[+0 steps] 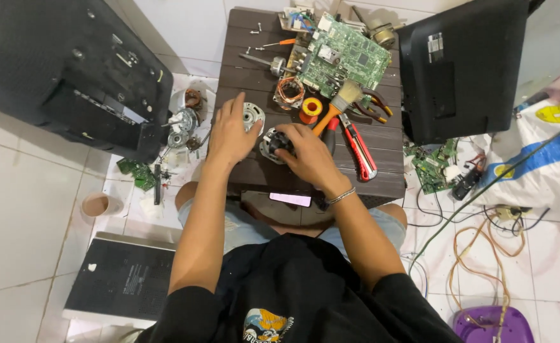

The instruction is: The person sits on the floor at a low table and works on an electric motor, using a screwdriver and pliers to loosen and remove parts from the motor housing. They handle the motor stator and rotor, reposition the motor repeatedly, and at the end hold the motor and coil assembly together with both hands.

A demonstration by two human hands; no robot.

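Note:
On the small dark brown plastic table (242, 70), my left hand (229, 136) rests with fingers spread beside a round silver motor end cap (254, 114). My right hand (308, 155) is closed over a dark motor core (273, 143) just right of the left hand. Whether the left fingertips touch the cap is hard to tell. Near my right hand lie an orange-handled paintbrush (337, 105), a red utility knife (359, 149) and a yellow-and-orange spool (311, 108).
A green circuit board (343, 57), copper coil (290, 90), screwdriver (276, 43) and pliers (375, 108) crowd the table's far half. Black device casings stand left (70, 70) and right (461, 70). A phone (290, 199) lies at the near edge. Motor parts, boards and cables litter the tiled floor.

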